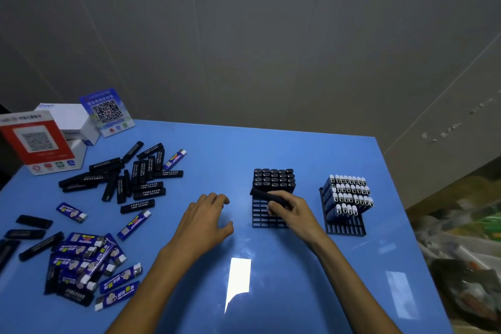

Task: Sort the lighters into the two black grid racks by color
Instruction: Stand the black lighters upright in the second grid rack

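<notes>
2 black grid racks sit on the blue bench (271, 149). Right hand (291, 210) fingers pinch a black lighter (267, 196) over the left rack (267, 215); tip it upright, seat it squarely. Left hand (207, 215) hovers, fingers relaxed, holding nothing.

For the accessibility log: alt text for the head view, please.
The right hand holds a black lighter over the left grid rack, part-filled with black lighters; the left hand hovers open. A second rack holds blue lighters; loose lighters litter the blue table.
</notes>
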{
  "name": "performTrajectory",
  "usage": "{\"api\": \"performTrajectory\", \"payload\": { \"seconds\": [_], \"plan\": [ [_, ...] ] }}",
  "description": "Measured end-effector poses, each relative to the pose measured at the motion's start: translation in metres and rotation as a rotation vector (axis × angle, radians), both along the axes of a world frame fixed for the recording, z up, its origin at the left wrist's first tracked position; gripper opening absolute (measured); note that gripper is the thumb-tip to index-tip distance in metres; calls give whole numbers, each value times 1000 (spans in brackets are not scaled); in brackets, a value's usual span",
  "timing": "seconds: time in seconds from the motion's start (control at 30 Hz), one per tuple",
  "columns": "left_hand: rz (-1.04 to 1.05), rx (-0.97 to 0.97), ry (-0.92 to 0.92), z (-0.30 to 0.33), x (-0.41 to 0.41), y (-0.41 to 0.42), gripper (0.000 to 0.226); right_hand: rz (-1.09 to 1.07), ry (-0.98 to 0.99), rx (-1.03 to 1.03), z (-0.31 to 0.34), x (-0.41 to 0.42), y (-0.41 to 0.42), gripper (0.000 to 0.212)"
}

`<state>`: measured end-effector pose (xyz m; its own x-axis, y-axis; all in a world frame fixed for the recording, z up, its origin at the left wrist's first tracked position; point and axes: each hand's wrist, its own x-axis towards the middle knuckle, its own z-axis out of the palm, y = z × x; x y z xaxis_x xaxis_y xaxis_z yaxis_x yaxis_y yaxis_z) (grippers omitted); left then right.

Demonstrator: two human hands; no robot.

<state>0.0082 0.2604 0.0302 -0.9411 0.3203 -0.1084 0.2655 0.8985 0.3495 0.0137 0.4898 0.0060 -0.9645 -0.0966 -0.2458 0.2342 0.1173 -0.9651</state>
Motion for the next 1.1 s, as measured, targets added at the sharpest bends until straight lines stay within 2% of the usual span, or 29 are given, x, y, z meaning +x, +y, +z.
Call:
{"api": "performTrajectory", "payload": {
  "seconds": [0.1, 0.23, 0.3, 0.4, 0.6, 0.93, 1.1],
  "plan": [
    [-8, 6, -6, -1, -2, -3, 47, -6, -37, 35, -2, -2, -2, 13],
    [-16, 30, -19, -3, -6, -6, 46, -11, -136, -47, 1, -1, -7, 7],
    [-19, 46, -25, -4, -8, -6, 46, 38, -134, -30, 2, -1, -9, 12],
    [-29, 57, -29, -4, -9, -7, 46, 87, -108, 2, 1, -2, -10, 4],
    [-41, 58, -29, -6, -11, -9, 46, 16, -126, -31, 1, -4, -15, 25],
    [-50, 62, -36, -5, -10, -10, 46, -47, -116, -5, 1, -2, -18, 32],
    [-57, 45, -29, -1, -10, -8, 47, -69, -120, -47, -2, -1, -13, 25]
  ]
}}
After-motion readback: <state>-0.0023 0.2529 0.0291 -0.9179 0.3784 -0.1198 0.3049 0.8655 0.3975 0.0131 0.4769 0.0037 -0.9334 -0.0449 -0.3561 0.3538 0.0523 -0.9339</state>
